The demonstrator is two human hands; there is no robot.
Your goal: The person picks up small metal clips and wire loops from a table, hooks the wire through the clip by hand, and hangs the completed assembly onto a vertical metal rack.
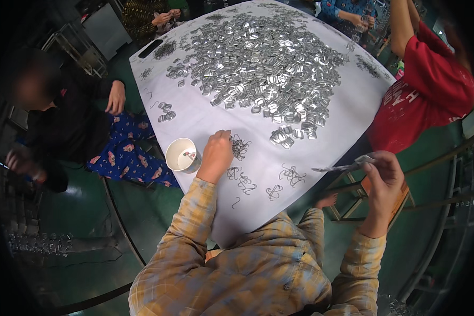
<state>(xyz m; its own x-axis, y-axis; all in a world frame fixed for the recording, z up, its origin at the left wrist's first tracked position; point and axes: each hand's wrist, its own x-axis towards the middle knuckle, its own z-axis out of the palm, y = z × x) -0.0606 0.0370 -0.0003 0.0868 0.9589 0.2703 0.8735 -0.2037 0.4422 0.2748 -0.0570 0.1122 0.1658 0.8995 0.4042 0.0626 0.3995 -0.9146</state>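
Note:
My left hand (217, 157) rests low over the white tabletop with its fingers drawn together at the edge of a small pile of dark wire S-hooks (240, 147). Whatever lies between those fingertips is hidden. Just left of it stands a white paper cup (181, 155) with something small and reddish inside. Off the table's right edge, my right hand (385, 176) pinches a thin silvery metal piece (342, 168), blurred, which points left toward the table. Further loose S-hooks (292, 175) lie in small clusters in front of me.
A broad heap of shiny flat metal pieces (268, 63) covers the table's middle and far part. A person in red (426, 89) sits at the right, another in dark clothes (63, 105) at the left. More people work at the far side. A wooden stool (400, 203) stands at right.

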